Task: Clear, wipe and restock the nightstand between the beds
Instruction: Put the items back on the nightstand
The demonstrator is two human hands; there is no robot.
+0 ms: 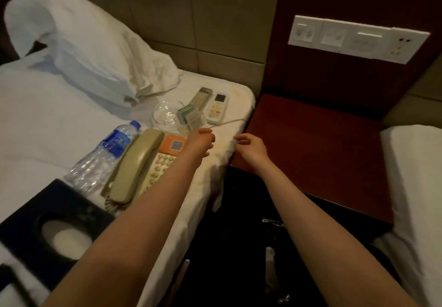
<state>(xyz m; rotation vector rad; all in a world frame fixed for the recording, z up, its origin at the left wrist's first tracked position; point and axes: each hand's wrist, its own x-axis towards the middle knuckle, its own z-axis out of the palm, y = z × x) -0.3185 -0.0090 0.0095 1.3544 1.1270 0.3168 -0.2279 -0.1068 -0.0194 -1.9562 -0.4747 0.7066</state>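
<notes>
Your forearms reach out over the gap between the beds with the hands apart. The left hand (200,140) pinches the pale cord (229,122) just above the sheet. The right hand (251,147) hovers with loosely curled fingers at the corner of the mattress, and you cannot tell whether it has hold of anything. The loose things all lie on the left bed (47,120), and that soft surface is your main risk. The table (311,144), dark red wood between the two beds, shows a bare top, so wiping looks like the next job. Mind that the cord crosses the mattress corner and drops out of sight beside the table. If its far end is plugged in, a firm tug could drag the telephone (138,163) toward the edge or tip its handset off. The black tissue box (28,211) sits nearest you and looks steady enough. The water bottle (102,158) lies on its side against the telephone and could roll if the mattress dips under a leaning arm. The two remotes (217,108) lie near the bed's edge next to the table, where a careless elbow could knock them down. Most fragile is the glass ashtray (165,115), with a small clear box of cards (191,115) just beside it. The cord passes close by both, and a sweeping pull could flick them to the floor.
</notes>
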